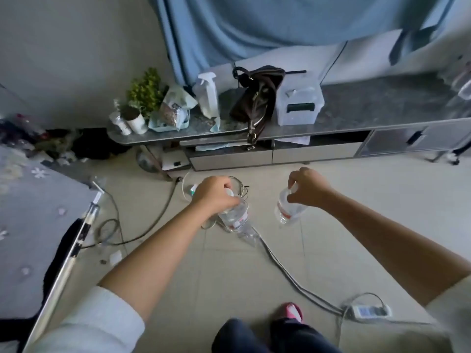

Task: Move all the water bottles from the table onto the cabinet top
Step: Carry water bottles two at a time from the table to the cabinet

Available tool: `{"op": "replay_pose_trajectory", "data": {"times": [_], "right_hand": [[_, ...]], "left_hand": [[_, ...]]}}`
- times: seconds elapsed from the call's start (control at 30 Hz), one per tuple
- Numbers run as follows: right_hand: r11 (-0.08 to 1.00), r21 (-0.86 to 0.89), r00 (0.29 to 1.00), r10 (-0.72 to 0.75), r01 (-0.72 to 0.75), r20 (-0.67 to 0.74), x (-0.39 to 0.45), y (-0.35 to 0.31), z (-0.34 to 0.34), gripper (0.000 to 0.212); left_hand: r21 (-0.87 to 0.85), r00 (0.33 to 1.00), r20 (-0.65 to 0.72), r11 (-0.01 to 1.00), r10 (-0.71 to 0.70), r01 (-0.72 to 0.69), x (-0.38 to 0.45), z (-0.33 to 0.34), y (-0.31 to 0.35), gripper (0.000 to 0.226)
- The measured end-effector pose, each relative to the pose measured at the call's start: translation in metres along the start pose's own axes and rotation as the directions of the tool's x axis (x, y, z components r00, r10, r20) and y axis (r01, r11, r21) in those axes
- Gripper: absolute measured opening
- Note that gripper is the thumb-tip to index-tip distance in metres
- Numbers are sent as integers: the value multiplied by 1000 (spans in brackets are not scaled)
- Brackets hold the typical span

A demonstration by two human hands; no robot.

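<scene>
Bottles are hanging over the tiled floor (382,200), near the cabinet (356,108): left hand (214,193) is grasping one bottle (235,217) by its top, right hand (307,188) is pinching another (286,208). Cables (293,278) are trailing across the floor; curtain (254,26) is hanging far behind, table (38,212) standing left.

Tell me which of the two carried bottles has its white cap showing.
The bottle in the left hand: that bottle shows a white cap beside the fingers. The right hand covers the top of its bottle.

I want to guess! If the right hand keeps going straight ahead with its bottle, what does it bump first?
Probably the cabinet front, below the clear storage box. The right hand carries its bottle over open floor; depth is unclear.
</scene>
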State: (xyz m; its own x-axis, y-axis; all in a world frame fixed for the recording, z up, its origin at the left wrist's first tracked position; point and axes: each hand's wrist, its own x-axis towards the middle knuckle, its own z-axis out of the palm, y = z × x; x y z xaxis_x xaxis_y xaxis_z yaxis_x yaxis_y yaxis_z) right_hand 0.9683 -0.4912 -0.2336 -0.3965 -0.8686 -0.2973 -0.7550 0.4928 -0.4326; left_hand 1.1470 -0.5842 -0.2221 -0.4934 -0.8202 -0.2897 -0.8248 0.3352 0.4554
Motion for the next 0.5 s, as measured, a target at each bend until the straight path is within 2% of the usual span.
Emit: {"op": "replay_pose_trajectory", "data": {"times": [0.3, 0.5], "right_hand": [[972, 121, 966, 217, -200, -143, 30, 133, -83, 28], [957, 100, 951, 283, -272, -126, 75, 216, -131, 24]], "left_hand": [[76, 967, 132, 970, 220, -231, 99, 46, 156, 17], [95, 906, 252, 923, 341, -374, 183, 74, 248, 15]]}}
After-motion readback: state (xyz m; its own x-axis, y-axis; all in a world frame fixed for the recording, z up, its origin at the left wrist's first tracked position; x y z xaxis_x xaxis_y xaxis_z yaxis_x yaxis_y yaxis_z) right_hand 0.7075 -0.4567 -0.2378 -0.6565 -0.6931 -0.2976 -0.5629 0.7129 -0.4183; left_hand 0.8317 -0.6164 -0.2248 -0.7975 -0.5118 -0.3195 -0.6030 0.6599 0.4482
